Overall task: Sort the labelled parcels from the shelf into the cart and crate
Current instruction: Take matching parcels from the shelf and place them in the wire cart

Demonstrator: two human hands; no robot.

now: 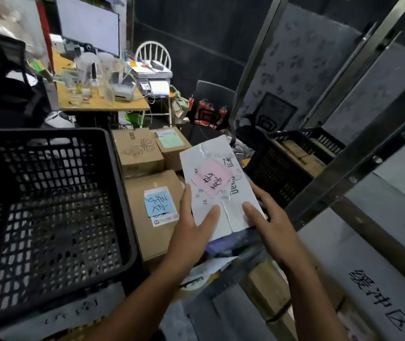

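Observation:
I hold a white parcel (221,193) with a pink handwritten label (212,177) in front of me, above a pile of boxes. My left hand (191,232) grips its left edge, thumb on top. My right hand (270,222) grips the right edge, thumb on the top face. A large black perforated crate (48,193) stands at the left. A brown parcel with a blue label (158,203) lies just left of the white one. The metal shelf frame (344,168) rises on the right.
Two more brown boxes (139,151) sit behind the blue-labelled one. A second black crate (295,163) with boxes stands at the right behind the shelf post. A cluttered desk (103,99), a printer and a white chair are at the back.

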